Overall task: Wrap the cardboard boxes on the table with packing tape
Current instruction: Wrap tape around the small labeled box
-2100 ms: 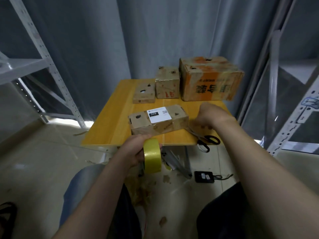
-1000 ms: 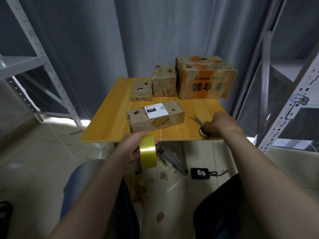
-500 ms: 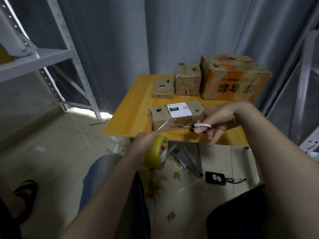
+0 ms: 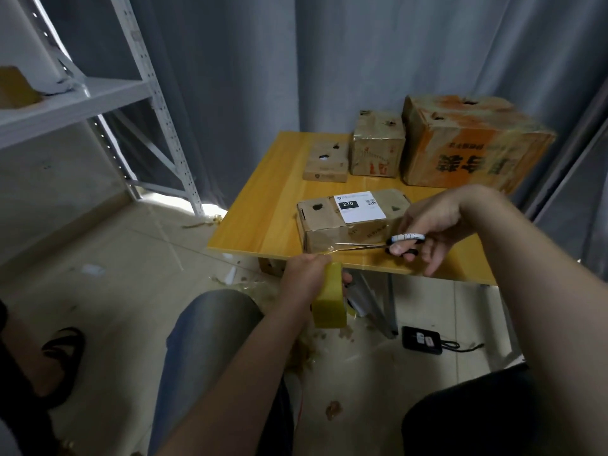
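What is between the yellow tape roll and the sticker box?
A stretched strip of clear tape runs from the tape roll to the box, scissors blades at it, in the head view.

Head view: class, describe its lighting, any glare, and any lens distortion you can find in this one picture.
Head view: dim, even light, with one bright patch on the floor under the curtain; head view: a glint along the stretched tape beside the scissors; head view: wide-angle bowing leans the shelf frame, and forearms loom large.
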